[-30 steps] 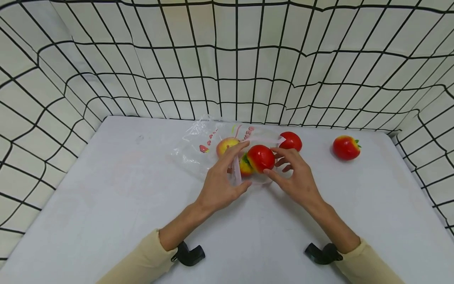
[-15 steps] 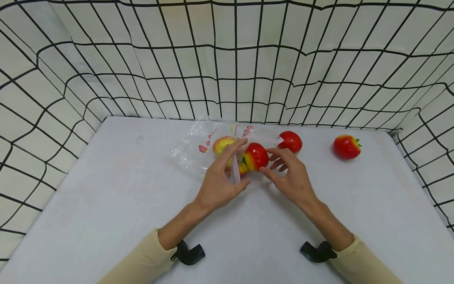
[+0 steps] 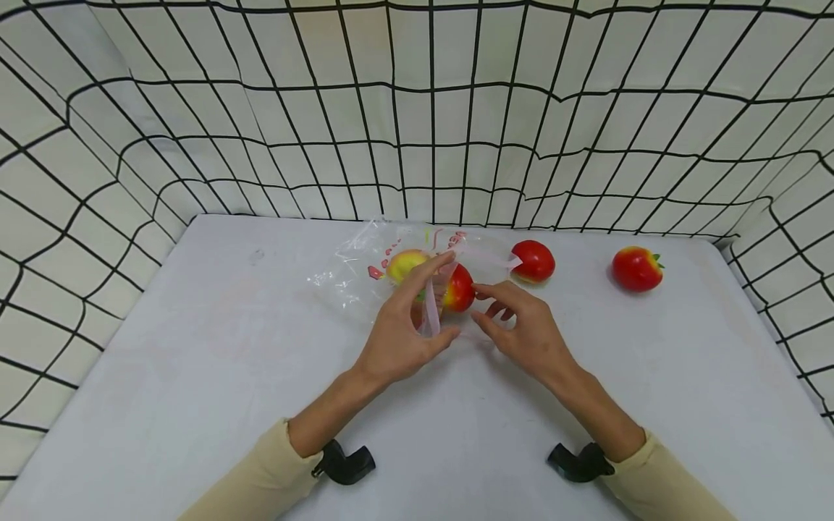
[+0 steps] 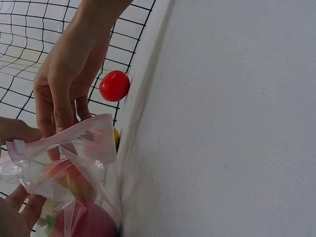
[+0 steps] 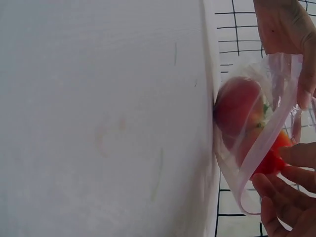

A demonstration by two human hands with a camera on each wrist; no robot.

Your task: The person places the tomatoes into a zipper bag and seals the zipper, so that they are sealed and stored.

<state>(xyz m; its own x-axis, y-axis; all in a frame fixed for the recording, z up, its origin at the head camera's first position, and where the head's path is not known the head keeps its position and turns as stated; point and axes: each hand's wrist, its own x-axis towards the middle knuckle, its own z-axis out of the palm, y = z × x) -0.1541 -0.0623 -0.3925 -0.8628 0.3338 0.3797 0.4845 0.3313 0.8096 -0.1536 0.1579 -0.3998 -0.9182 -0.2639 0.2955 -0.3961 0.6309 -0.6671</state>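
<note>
A clear zip bag (image 3: 352,278) with red print and a pink band lies on the table. My left hand (image 3: 400,329) curves round its mouth, thumb and fingers set apart at the band (image 5: 261,143). Inside sits a yellow and red fruit (image 3: 402,265); the right wrist view also shows a dark red fruit (image 5: 239,106) through the film. At the mouth is a glossy red and yellow tomato-like fruit (image 3: 461,291), partly behind the band. My right hand (image 3: 528,325) touches its near side with outstretched fingertips, as the right wrist view shows (image 5: 291,192).
One red fruit (image 3: 534,262) rests beside the bag's right edge. Farther right lies another red fruit (image 3: 635,269) with a green leaf. Black netting (image 3: 433,145) rises behind and at both sides of the white table (image 3: 215,347).
My right hand has moved left with the red and yellow fruit, which now sits deeper in the bag's mouth. The yellow fruit inside has shifted slightly left. My left hand has stayed nearly still.
</note>
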